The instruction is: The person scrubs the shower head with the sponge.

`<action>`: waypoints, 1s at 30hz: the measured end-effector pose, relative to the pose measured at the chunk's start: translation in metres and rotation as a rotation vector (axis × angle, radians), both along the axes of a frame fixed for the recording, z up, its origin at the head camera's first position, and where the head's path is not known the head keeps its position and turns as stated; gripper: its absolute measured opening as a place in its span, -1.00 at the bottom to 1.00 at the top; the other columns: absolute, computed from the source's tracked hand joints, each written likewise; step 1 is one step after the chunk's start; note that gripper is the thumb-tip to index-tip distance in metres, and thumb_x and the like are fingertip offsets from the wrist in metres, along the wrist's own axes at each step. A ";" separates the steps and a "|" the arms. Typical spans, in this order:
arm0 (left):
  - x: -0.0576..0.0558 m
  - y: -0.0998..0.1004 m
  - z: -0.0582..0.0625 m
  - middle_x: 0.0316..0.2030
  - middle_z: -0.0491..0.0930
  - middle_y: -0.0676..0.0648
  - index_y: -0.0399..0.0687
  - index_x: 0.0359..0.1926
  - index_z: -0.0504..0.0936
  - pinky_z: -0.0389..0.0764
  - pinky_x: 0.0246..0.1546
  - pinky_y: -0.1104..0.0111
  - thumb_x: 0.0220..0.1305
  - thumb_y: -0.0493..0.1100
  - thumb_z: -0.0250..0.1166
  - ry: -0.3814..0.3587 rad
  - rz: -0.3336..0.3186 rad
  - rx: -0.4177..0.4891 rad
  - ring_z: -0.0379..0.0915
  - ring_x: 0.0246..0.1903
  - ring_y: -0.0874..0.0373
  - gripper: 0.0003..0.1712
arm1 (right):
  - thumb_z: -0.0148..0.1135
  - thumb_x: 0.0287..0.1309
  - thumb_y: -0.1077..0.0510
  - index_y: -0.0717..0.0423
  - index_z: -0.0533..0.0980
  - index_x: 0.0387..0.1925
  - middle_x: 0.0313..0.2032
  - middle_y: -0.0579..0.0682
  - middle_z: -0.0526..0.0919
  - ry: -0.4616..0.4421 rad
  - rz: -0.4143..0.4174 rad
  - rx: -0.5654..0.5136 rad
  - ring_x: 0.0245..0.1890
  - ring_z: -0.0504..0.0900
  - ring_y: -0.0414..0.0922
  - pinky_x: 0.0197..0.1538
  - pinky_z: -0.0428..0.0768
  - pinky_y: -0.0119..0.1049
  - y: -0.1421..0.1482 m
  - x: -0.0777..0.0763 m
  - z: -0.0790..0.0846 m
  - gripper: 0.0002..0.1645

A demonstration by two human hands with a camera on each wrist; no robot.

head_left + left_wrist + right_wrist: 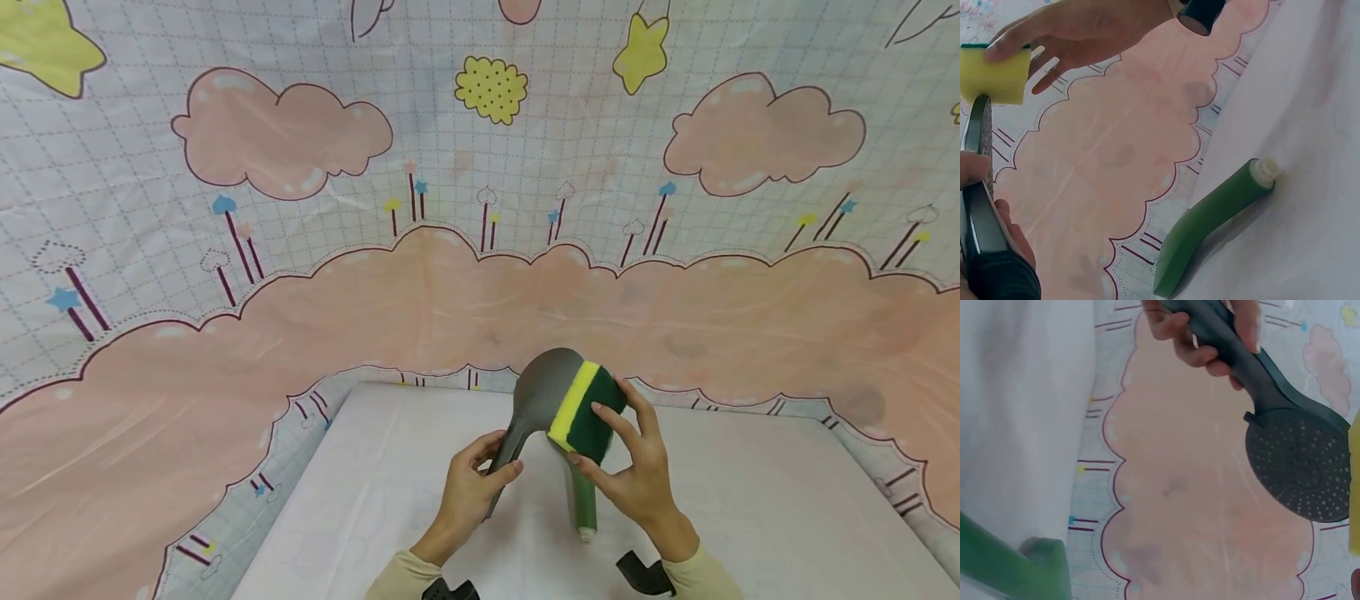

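My left hand (474, 483) grips the handle of a dark grey shower head (546, 387), which is held up above the table. In the right wrist view, the nozzle face of the shower head (1300, 464) shows many small dots. With fingers and thumb my right hand (641, 462) holds a yellow and green sponge (596, 408). The sponge's yellow side touches the rim of the shower head in the left wrist view. Below the hands, a green tube-like handle (1213, 222) with a pale threaded end lies on the white table; the head view hides part of it behind the sponge.
The white table (360, 483) extends to both sides of the hands. Behind it hangs a cloth (465, 308) printed with pink clouds, stars and a grid. A black strap (645, 575) sits at the right wrist.
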State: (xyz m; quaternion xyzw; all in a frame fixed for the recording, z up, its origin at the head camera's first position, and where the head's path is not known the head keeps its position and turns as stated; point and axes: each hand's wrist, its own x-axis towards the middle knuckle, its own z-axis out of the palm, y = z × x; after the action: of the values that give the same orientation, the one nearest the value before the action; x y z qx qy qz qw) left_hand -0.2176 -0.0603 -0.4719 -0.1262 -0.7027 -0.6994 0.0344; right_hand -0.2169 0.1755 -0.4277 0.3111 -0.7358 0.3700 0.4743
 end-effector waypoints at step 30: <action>-0.001 -0.019 -0.004 -0.01 0.49 -0.24 -0.29 0.20 0.53 0.58 -0.19 0.52 0.21 -0.36 0.35 0.197 -0.141 -0.040 0.53 -0.14 0.30 -0.50 | 0.46 -0.02 0.14 0.39 0.46 0.14 0.33 0.45 0.25 -0.172 0.324 -0.103 0.34 0.34 -0.06 0.24 0.44 -0.52 0.027 0.003 0.017 -0.30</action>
State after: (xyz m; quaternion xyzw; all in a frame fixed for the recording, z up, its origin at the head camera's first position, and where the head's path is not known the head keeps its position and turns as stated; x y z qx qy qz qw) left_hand -0.2187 -0.0792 -0.4756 -0.2441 -0.6992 -0.6700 0.0518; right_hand -0.2136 0.2026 -0.4104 0.3679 -0.6938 0.5040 0.3594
